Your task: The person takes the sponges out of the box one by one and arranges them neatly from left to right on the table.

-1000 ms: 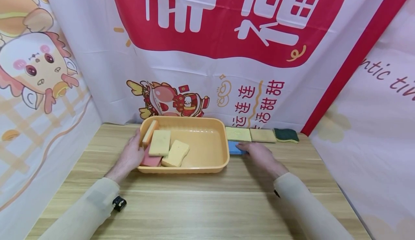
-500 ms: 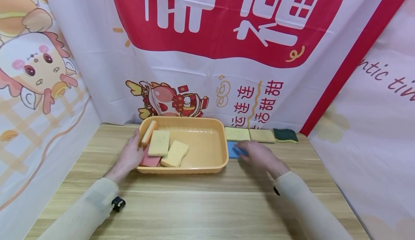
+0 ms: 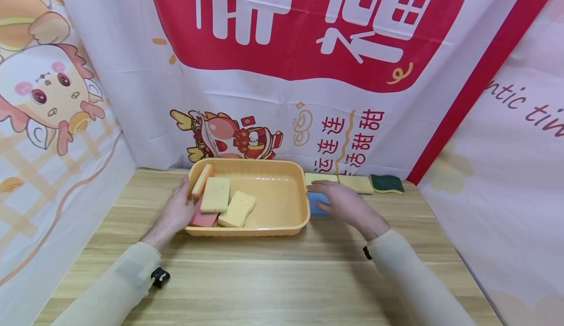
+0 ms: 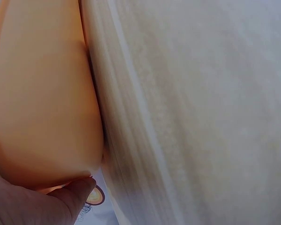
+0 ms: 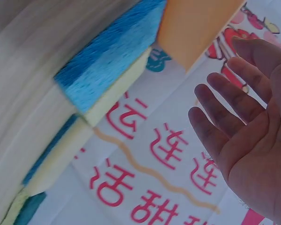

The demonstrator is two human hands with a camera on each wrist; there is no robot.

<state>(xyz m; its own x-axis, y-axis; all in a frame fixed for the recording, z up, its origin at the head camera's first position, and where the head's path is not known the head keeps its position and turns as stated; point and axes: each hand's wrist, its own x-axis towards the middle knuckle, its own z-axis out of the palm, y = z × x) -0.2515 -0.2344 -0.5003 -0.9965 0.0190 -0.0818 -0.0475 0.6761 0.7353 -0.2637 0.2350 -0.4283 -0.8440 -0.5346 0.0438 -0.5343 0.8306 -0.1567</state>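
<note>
The blue sponge [image 3: 315,203] lies flat on the table [image 3: 255,287], just outside the right wall of the orange tray [image 3: 255,231]; whether the two touch cannot be told. The right hand [image 3: 345,206] is by far the nearer one, reaching over the sponge from its right side, with fingertips close to the tray's rim. Its fingers are extended and slightly bent, holding nothing — the right wrist view shows a gap between them and the sponge. In that same view the sponge's long side points toward the tray, running along the row behind it: a pale yellow sponge [image 3: 319,175], a tan sponge [image 3: 356,183] and a dark green sponge [image 3: 387,183], side by side along the back wall cloth [image 3: 264,91].

The left hand [image 3: 176,208] is well apart from the blue sponge, with the tray's whole length between. It touches the tray's left end; whether its fingers curl round the wall or merely rest against it cannot be told. Near it, inside the tray, an orange-edged sponge [image 3: 202,180] leans at the left, with a pink sponge [image 3: 203,216] and two cream sponges [image 3: 216,194] beside it.
</note>
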